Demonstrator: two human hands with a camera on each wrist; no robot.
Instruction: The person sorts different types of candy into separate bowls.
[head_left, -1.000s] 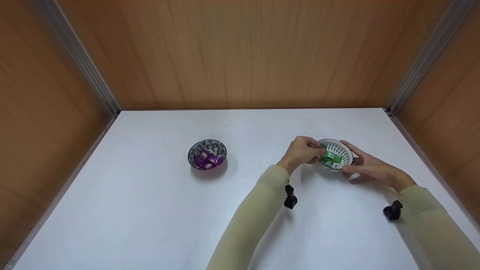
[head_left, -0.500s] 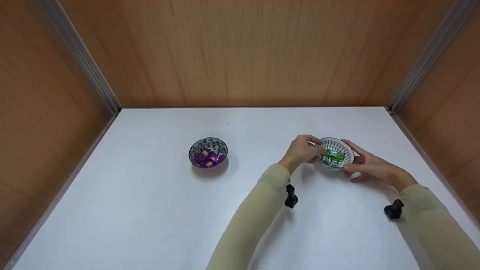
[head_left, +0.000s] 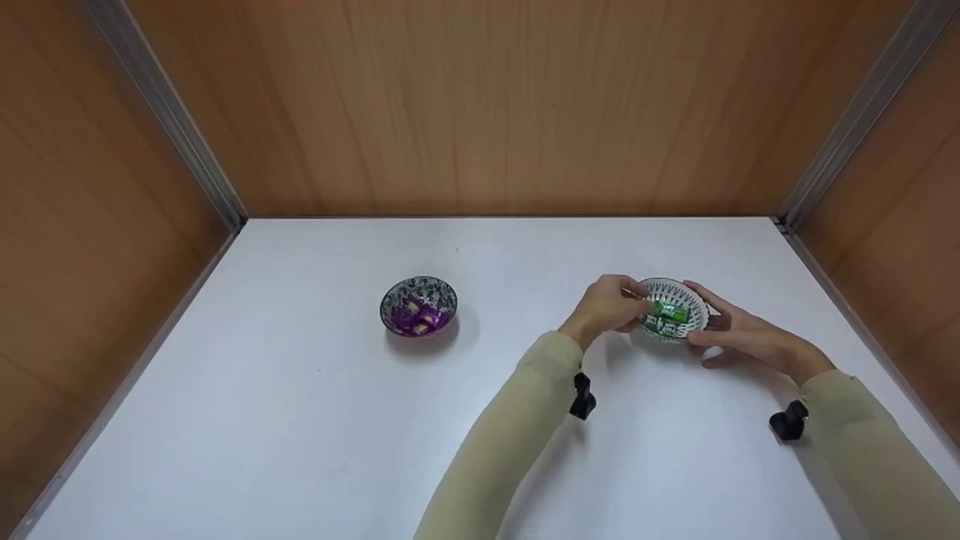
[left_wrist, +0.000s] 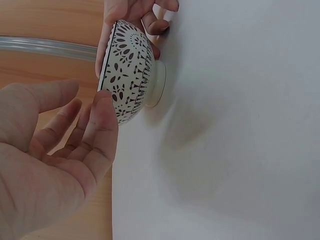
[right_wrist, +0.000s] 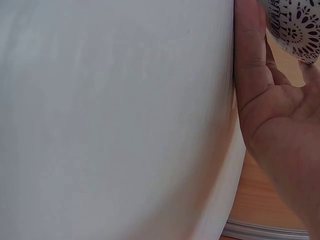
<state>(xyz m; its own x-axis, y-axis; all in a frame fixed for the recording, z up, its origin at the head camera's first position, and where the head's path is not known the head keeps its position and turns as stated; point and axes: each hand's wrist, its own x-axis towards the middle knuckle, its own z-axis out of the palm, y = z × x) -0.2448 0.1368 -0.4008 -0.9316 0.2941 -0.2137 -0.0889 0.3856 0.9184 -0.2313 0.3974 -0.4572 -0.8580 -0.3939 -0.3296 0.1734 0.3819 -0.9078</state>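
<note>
A small white bowl with a dark petal pattern (head_left: 690, 296) stands at the right of the table, with several green-wrapped candies (head_left: 670, 311) inside. My right hand (head_left: 750, 337) grips it from the right, index finger along the far rim and thumb on the near rim. From the left, my left hand (head_left: 604, 304) touches the rim. In the left wrist view, one fingertip of the left hand (left_wrist: 55, 145) meets the patterned wall, while the other fingers are spread loosely with nothing visible between them. The right wrist view shows the right palm (right_wrist: 280, 115) beside the bowl's underside (right_wrist: 300, 27).
A dark-patterned bowl (head_left: 409, 287) with purple-wrapped candies (head_left: 420, 319) stands left of centre on the white table (head_left: 262, 420). Wooden panels (head_left: 495, 112) and metal corner posts (head_left: 176, 124) enclose the back and sides. A black wrist device (head_left: 582, 396) sits at each cuff.
A second ago, green wrapping reached up to my left fingertips; now the green candies lie lower in the bowl. The left fingers have shifted slightly at the rim. My right hand keeps its grip.
</note>
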